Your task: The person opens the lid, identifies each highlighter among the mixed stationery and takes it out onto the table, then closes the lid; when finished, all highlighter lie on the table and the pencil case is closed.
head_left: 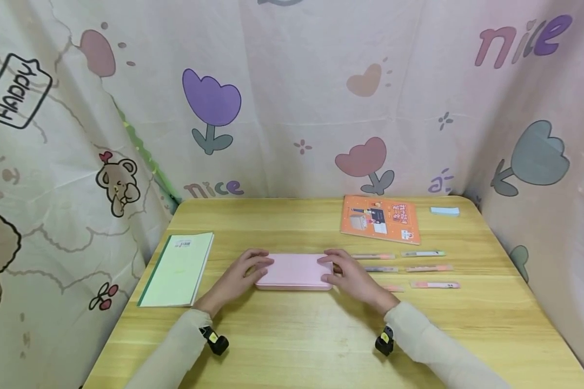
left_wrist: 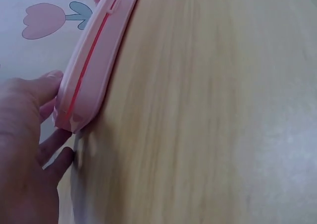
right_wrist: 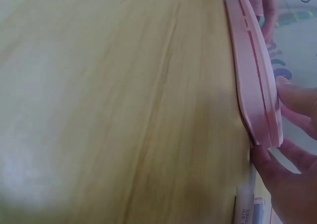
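Note:
A pink pencil case [head_left: 294, 270] lies on the wooden table, its long side facing me. My left hand [head_left: 243, 275] holds its left end, thumb on the lid edge and lower fingers at the end wall. At the opposite end, my right hand [head_left: 355, 278] grips it in the same way. The left wrist view shows the long side of the pencil case [left_wrist: 94, 60] with a thin red seam and a small catch near the middle. In the right wrist view the pencil case [right_wrist: 255, 75] has its lid down.
Several pens, among them a pink one [head_left: 435, 285], lie in two columns right of my right hand. Behind them are an orange booklet [head_left: 379, 219] and a light blue block [head_left: 444, 211]. A pale green notebook [head_left: 177, 270] lies at the left. Printed curtains [head_left: 292, 108] surround the table.

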Demonstrator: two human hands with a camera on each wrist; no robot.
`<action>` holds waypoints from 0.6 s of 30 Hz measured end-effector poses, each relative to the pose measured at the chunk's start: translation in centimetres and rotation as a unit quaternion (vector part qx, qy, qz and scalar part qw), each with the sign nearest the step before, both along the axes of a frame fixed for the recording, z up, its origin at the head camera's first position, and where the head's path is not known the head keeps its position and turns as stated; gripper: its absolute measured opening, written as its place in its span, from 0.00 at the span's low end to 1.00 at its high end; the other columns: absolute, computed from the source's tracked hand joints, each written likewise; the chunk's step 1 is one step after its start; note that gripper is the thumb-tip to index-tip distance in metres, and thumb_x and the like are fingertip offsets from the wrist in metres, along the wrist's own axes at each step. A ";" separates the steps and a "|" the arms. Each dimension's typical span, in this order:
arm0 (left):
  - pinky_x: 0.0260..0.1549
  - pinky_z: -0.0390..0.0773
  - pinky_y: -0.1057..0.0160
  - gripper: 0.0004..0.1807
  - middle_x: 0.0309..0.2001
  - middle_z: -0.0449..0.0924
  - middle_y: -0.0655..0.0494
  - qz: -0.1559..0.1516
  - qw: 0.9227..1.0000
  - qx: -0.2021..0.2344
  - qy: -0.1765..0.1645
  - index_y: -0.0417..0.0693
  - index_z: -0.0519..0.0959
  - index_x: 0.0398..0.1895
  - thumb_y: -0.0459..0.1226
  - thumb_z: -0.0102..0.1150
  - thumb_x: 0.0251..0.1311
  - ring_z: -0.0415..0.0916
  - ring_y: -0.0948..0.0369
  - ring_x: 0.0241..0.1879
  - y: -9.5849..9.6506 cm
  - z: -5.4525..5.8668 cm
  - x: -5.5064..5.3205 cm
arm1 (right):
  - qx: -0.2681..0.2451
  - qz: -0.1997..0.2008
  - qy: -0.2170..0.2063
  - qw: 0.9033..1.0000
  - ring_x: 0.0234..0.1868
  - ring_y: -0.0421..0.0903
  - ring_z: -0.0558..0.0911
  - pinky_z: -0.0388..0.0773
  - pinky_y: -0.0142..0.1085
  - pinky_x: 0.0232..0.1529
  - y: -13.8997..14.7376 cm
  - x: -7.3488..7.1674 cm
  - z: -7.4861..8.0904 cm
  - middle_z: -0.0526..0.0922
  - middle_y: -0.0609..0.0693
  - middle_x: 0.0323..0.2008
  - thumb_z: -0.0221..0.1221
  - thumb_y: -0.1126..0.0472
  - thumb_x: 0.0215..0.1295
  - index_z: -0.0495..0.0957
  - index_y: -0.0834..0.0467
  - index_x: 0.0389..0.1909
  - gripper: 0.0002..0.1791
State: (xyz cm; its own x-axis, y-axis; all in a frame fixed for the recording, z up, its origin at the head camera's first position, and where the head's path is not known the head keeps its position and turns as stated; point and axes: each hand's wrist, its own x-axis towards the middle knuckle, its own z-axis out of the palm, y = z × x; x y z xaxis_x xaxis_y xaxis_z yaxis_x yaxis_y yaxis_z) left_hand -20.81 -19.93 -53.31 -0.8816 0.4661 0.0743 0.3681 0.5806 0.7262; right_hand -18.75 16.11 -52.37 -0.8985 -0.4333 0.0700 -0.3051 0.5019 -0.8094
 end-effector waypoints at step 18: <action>0.78 0.64 0.29 0.21 0.82 0.66 0.49 0.024 0.999 0.019 -0.015 0.54 0.80 0.72 0.47 0.57 0.83 0.64 0.40 0.80 -1.3 2.3 -2.1 | -0.028 -0.017 0.009 0.999 0.72 0.69 0.77 0.78 0.60 0.72 2.3 -1.5 2.4 0.66 0.66 0.80 0.61 0.55 0.82 0.74 0.61 0.75 0.27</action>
State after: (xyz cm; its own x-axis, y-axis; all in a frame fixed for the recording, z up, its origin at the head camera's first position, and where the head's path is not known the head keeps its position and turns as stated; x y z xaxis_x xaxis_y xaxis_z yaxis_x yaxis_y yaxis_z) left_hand -22.90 -21.26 -50.97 -0.9049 0.4208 0.0645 0.3187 0.5692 0.7580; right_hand -20.23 18.40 -49.93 -0.9112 -0.3971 0.1098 -0.3037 0.4672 -0.8303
